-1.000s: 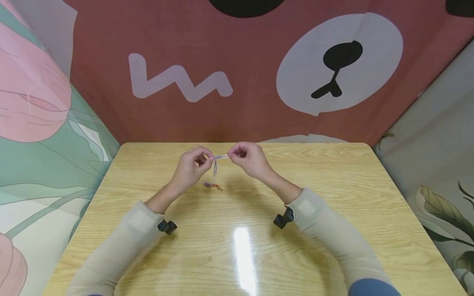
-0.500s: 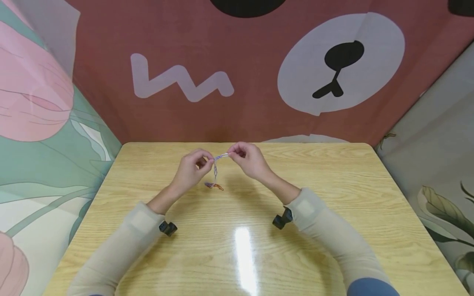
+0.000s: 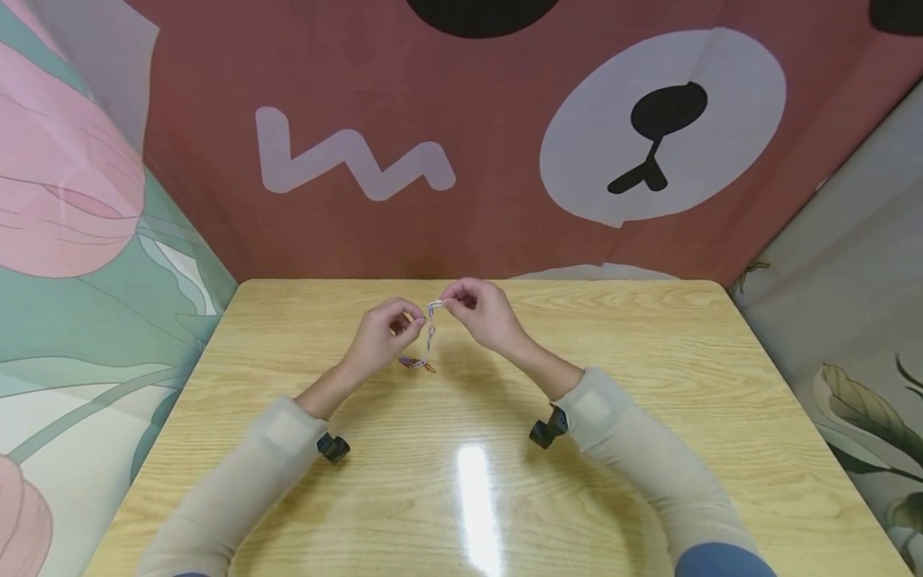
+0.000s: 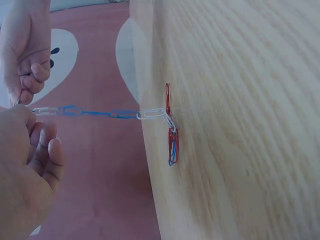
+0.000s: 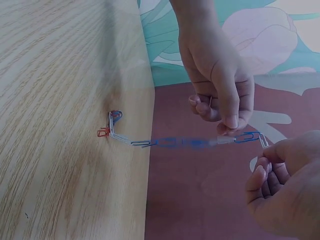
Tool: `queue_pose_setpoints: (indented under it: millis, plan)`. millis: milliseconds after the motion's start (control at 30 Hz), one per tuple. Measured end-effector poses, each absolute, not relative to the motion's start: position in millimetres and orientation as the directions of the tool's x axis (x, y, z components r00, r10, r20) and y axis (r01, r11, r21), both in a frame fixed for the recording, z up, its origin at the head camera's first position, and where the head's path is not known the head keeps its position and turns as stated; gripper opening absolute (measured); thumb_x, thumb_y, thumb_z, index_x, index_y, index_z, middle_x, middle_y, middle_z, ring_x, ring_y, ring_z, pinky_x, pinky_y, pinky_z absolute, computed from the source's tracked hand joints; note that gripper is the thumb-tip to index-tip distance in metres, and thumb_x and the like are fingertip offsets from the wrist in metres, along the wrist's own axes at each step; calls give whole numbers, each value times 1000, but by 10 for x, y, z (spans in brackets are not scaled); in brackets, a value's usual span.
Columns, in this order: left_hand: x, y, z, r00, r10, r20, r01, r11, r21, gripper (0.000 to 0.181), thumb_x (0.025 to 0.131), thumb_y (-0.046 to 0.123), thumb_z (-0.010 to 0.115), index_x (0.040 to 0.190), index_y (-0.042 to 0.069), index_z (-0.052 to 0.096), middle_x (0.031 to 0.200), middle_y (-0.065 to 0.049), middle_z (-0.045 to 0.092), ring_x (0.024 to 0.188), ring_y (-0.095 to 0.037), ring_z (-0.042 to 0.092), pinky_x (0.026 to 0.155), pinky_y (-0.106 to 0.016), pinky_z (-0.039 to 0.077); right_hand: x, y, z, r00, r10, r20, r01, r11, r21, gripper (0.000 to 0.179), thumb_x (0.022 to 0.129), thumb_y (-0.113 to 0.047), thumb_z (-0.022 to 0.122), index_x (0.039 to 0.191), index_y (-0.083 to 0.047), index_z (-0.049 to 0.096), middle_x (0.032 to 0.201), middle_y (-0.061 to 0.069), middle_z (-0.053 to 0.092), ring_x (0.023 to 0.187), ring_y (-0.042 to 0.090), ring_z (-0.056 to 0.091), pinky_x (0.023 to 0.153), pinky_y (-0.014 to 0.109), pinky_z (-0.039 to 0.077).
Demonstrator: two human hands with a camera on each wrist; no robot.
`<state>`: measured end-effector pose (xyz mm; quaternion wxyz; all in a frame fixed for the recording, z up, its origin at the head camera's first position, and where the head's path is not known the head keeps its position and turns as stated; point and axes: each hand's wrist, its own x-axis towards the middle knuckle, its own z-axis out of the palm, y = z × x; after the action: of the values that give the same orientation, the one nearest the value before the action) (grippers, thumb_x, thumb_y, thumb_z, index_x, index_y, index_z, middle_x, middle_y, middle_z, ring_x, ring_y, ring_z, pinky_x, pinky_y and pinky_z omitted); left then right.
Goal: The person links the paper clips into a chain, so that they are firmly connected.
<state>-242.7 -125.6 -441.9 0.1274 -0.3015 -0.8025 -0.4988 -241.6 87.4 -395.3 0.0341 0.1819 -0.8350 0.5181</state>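
A chain of linked white, blue and red paper clips (image 3: 431, 330) hangs from my right hand (image 3: 485, 314). The right thumb and forefinger pinch a white clip (image 5: 263, 140) at its upper end. My left hand (image 3: 388, 330) is just beside the chain, thumb and forefinger tips together and the other fingers curled. In the right wrist view the chain passes right by those fingertips, which hold nothing visible. Lower down, a white clip (image 4: 151, 114) leads to the table, where red clips (image 4: 168, 97) and a blue clip (image 4: 173, 151) lie bunched.
The wooden table (image 3: 404, 497) reaches back to a reddish cloth (image 3: 346, 232) with a bear print. Patterned cloths hang at the left (image 3: 72, 320) and right (image 3: 851, 264). A small black camera (image 3: 334, 447) is on the left wrist and another camera (image 3: 548, 427) on the right.
My left hand has let go of the chain and moved slightly down and toward the right. The chain now hangs from the right hand alone, nearer to it; the right hand has barely moved.
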Motion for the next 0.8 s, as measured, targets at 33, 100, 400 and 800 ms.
queue_pose_setpoints:
  millis: [33, 100, 400, 800]
  plan:
    - [-2424, -1253, -4417, -788, 354, 503, 608, 322, 726, 4, 92, -5, 71, 95, -2, 69, 90, -12, 68, 69, -19, 61, 64, -25, 53, -2413, 873, -3951, -931, -268, 247, -340, 398, -852, 6, 98, -8, 68, 96, -3, 71, 82, 9, 67, 69, 15, 55, 60, 25, 45]
    - [-2423, -1247, -4414, -793, 347, 500, 602, 327, 728, 4, 92, -4, 71, 95, -2, 69, 90, -12, 68, 69, -19, 61, 64, -25, 53, -2407, 873, -3945, -931, -266, 250, -342, 399, -851, 6, 98, -7, 68, 96, -3, 71, 82, 8, 67, 70, 15, 55, 61, 25, 45]
    - [-2447, -1181, -4277, -818, 315, 482, 569, 311, 762, 8, 95, 4, 72, 101, 0, 69, 89, -11, 66, 67, -17, 60, 61, -24, 51, -2400, 884, -3937, -930, -262, 257, -346, 385, -856, 5, 98, -7, 69, 96, -3, 72, 84, 10, 68, 71, 17, 58, 61, 26, 47]
    - [-2458, -1144, -4187, -810, 318, 492, 578, 301, 758, 5, 96, 3, 70, 97, -2, 70, 82, -12, 67, 65, -18, 59, 58, -21, 48, -2394, 869, -3947, -925, -258, 279, -360, 365, -859, 4, 96, -7, 71, 94, -3, 72, 83, 6, 69, 70, 16, 59, 62, 25, 49]
